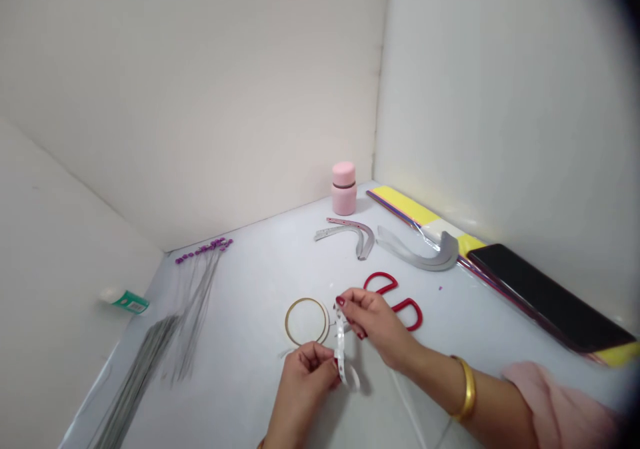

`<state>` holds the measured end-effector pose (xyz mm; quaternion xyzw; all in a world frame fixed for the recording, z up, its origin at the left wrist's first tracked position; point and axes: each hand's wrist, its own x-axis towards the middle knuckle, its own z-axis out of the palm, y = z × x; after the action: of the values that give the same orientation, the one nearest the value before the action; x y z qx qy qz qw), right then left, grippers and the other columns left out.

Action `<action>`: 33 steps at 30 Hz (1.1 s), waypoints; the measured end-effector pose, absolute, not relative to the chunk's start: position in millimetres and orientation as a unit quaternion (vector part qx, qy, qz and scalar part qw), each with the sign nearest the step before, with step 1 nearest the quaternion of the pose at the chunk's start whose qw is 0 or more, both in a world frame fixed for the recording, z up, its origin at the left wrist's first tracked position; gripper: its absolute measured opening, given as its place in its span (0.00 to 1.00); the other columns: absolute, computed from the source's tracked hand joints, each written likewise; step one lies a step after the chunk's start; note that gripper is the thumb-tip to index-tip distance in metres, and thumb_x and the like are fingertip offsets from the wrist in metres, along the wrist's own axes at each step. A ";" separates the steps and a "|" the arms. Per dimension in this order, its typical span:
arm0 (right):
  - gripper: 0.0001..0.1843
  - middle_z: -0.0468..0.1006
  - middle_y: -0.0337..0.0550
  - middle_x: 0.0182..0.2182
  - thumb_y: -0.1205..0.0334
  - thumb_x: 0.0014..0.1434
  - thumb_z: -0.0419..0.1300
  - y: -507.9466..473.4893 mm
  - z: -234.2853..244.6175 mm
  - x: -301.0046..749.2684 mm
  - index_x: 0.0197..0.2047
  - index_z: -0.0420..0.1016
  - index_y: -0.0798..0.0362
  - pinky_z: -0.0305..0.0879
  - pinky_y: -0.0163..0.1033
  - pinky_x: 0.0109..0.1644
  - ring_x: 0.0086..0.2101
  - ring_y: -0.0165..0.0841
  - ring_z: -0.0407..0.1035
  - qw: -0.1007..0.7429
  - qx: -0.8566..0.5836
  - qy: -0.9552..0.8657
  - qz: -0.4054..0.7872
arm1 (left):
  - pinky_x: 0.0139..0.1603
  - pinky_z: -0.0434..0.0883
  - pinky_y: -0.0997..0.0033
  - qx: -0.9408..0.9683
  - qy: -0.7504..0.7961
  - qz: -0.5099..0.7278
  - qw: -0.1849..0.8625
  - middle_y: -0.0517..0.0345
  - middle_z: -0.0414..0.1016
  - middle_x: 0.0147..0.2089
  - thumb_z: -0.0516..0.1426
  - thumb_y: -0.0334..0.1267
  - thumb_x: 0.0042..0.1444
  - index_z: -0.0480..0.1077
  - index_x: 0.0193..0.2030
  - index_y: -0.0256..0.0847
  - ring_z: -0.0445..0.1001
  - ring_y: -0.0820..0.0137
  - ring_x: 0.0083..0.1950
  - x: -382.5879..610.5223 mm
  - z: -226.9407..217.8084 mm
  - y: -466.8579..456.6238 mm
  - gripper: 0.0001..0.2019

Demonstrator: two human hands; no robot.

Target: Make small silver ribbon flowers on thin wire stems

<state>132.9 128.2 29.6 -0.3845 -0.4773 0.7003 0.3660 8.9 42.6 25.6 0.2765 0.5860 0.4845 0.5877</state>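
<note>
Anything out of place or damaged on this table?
Nothing looks spilled or broken. One small oddity: a tiny purple speck lies alone between the red scissors and the black phone, well apart from the purple wire tips grouped on the left. Probably a stray scrap.

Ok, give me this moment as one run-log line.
left hand: pinching white strip | right hand: pinching its upper end | nearby: red-handled scissors, gold-coloured ring, pink bottle

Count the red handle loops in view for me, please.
2: one red loop lies just beyond the right hand, and the other red loop lies farther right, nearer the person. Another could be hidden behind the hand.
</note>
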 end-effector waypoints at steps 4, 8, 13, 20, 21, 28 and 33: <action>0.16 0.57 0.29 0.17 0.51 0.52 0.59 155.2 30.9 146.3 0.25 0.60 0.54 0.42 0.28 0.17 0.15 0.19 0.47 0.430 -0.409 -0.440 0.674 | 0.20 0.57 0.78 0.259 0.541 0.432 0.674 0.57 0.71 0.16 0.63 0.31 0.36 0.69 0.17 0.34 0.63 0.78 0.16 12.9 23.0 39.4 0.06; 0.16 0.65 0.33 0.22 0.48 0.54 0.55 163.4 31.1 151.2 0.31 0.64 0.54 0.46 0.27 0.17 0.15 0.19 0.55 0.408 -0.416 -0.439 0.684 | 0.21 0.58 0.80 0.221 0.542 0.454 0.671 0.59 0.72 0.17 0.63 0.35 0.37 0.68 0.20 0.35 0.63 0.80 0.16 12.8 22.4 38.1 0.08; 0.21 0.71 0.37 0.18 0.45 0.53 0.55 138.9 32.7 141.0 0.31 0.69 0.58 0.43 0.27 0.14 0.12 0.20 0.57 0.241 -0.374 -0.498 0.744 | 0.23 0.59 0.79 0.212 0.568 0.510 0.610 0.61 0.71 0.18 0.64 0.39 0.38 0.68 0.21 0.35 0.63 0.80 0.17 9.0 24.6 42.8 0.10; 0.17 0.70 0.31 0.21 0.47 0.54 0.56 118.4 25.5 132.1 0.32 0.61 0.54 0.45 0.27 0.16 0.13 0.19 0.57 0.228 -0.361 -0.537 0.728 | 0.27 0.62 0.76 0.299 0.579 0.525 0.548 0.57 0.72 0.21 0.60 0.41 0.45 0.70 0.24 0.35 0.65 0.74 0.23 8.8 26.1 40.4 0.10; 0.17 0.69 0.31 0.21 0.46 0.55 0.54 118.6 24.5 132.1 0.32 0.60 0.53 0.45 0.27 0.16 0.13 0.20 0.57 0.235 -0.366 -0.539 0.722 | 0.28 0.62 0.75 0.312 0.582 0.522 0.539 0.57 0.72 0.22 0.59 0.41 0.47 0.70 0.25 0.36 0.66 0.73 0.24 8.6 25.9 39.4 0.10; 0.16 0.70 0.31 0.24 0.48 0.55 0.55 116.5 24.3 134.5 0.34 0.56 0.50 0.50 0.28 0.18 0.16 0.22 0.60 0.357 -0.387 -0.542 0.655 | 0.31 0.62 0.73 0.372 0.630 0.500 0.462 0.57 0.69 0.25 0.52 0.42 0.54 0.67 0.27 0.39 0.66 0.69 0.29 8.3 23.6 34.9 0.11; 0.21 0.68 0.34 0.18 0.44 0.54 0.54 115.4 20.9 132.6 0.25 0.61 0.55 0.44 0.28 0.16 0.13 0.20 0.54 0.257 -0.365 -0.555 0.701 | 0.28 0.57 0.75 0.411 0.652 0.487 0.411 0.60 0.65 0.23 0.54 0.41 0.54 0.68 0.26 0.40 0.61 0.71 0.26 12.8 26.9 31.0 0.10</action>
<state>132.6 115.4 20.9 -0.3654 -0.5554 0.7013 0.2575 12.8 31.0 26.9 0.4112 0.6520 0.4870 0.4106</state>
